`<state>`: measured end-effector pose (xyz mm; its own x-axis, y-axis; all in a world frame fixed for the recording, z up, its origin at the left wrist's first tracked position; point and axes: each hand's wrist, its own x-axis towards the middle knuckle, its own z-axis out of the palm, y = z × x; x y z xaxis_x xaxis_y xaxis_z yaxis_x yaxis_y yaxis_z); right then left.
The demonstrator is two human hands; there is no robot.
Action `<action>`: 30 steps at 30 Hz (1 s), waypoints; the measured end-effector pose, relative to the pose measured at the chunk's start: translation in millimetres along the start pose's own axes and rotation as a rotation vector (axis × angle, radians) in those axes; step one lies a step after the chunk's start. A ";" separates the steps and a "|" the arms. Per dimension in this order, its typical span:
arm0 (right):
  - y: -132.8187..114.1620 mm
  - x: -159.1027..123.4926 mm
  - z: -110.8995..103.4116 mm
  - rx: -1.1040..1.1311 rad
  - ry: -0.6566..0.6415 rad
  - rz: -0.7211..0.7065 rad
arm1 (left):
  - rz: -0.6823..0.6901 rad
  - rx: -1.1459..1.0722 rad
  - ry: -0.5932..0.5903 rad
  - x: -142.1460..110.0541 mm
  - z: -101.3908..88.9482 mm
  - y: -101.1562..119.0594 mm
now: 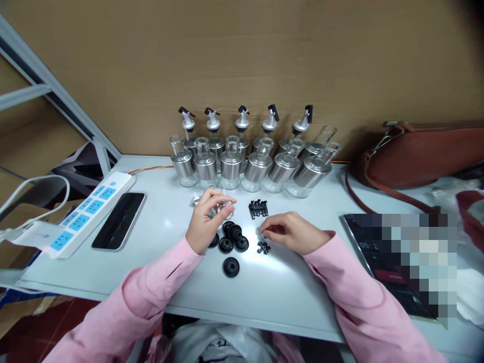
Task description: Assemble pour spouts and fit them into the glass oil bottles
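Left hand [204,222]: half closed, thumb and fingers curled round a silvery piece [226,208], partly hidden. Apparently light, stiff and smooth, perhaps slippery; best taken by the outer rim. Right hand [295,233]: fingertips nearly together, low above the table [280,287]; grasp of anything small, cannot tell.

At eight o'clock from the right hand, just beside: small black plugs [264,247], in a cluster. Probably very light, easily rolled; suited to a fingertip pinch. At four o'clock from the left hand: black rings [226,245], overlapping, one apart nearer the table's front edge. Likely light, slightly springy; hold by the flange. Between the hands, toward one o'clock: black levers [258,208], bunched.

At twelve to one o'clock, farther out: glass bottles [230,166], upright, steel-banded. Likely heaviest, fragile at the neck; grip round the band.
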<state>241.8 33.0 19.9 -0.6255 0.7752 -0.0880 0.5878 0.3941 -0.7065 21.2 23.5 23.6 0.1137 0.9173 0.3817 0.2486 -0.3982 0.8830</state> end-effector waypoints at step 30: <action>-30.5 3.7 23.3 0.593 0.365 -0.060 | 0.091 -0.248 -0.135 -8.4 8.6 2.8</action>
<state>209.6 12.4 24.9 -0.3744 0.9179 0.1315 0.1132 0.1860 -0.9760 29.2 14.5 20.6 0.2556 0.8623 0.4371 -0.0088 -0.4500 0.8930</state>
